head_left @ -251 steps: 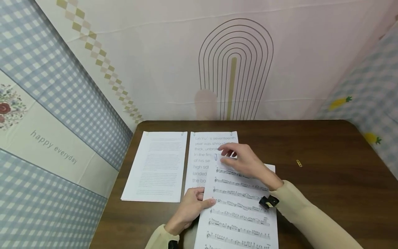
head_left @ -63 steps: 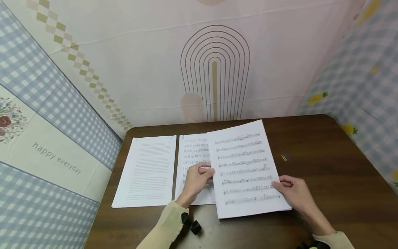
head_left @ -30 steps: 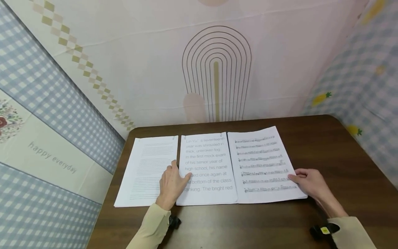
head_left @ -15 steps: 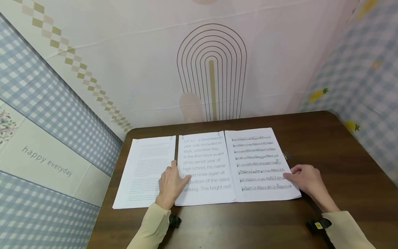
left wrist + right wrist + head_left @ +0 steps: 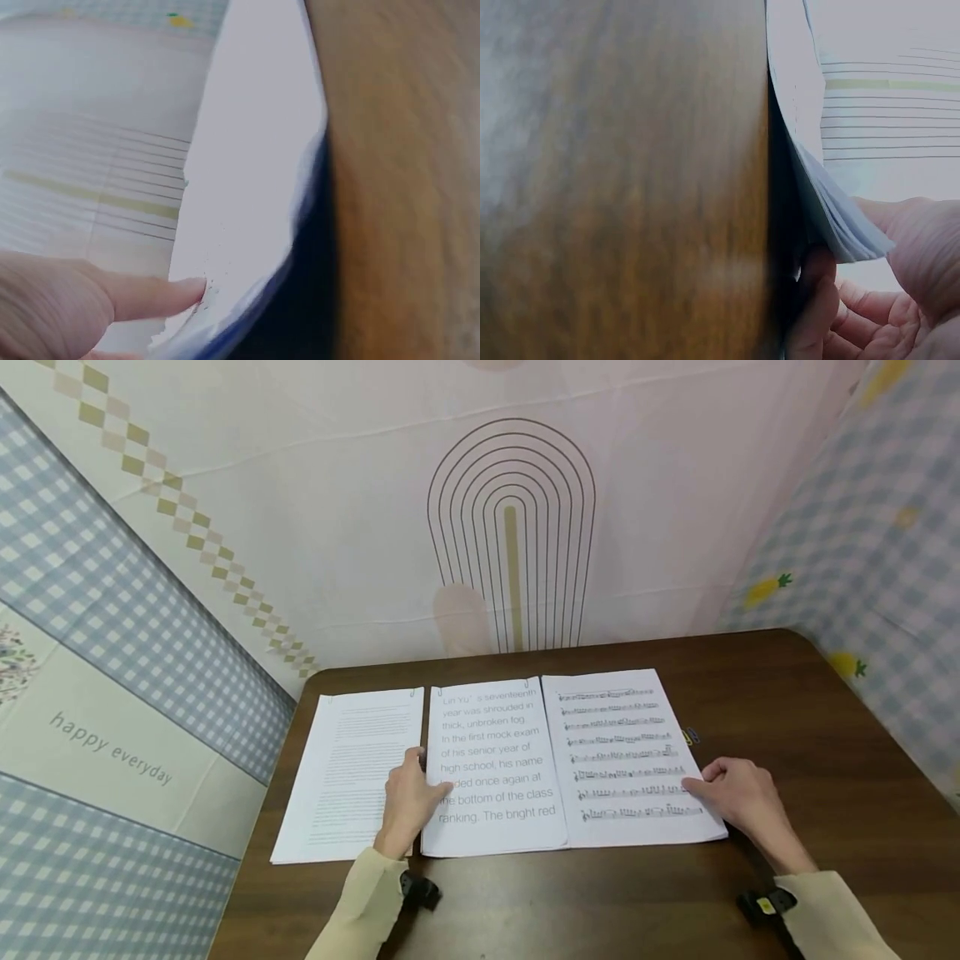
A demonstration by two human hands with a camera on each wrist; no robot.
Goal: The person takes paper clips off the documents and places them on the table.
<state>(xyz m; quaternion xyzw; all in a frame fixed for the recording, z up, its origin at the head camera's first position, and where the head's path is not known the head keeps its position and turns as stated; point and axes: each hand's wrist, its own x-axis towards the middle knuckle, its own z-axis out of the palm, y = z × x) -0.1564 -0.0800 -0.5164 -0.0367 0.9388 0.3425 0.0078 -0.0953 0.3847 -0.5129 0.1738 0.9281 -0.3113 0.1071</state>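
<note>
- The story pile [image 5: 495,777] lies flat on the worktop [image 5: 585,902].
- The music pile [image 5: 615,752] covered part of it two seconds ago. Now it sits right beside the story pile's right edge, so the papers look nearly lined up.
- The left hand [image 5: 408,797] pinches the story pile's left edge, thumb on top.
- The right hand [image 5: 738,789], right of the story pile, pinches the music pile.
- Left of the story pile is another text pile [image 5: 360,760].
- Paper clips [image 5: 693,736] lie right of the story pile, past the music.

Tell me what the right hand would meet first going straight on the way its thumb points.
The sheet music, probably: the right hand has its thumb at the right edge. Beyond lies the large-print page; depth under the sheets is unclear.
</note>
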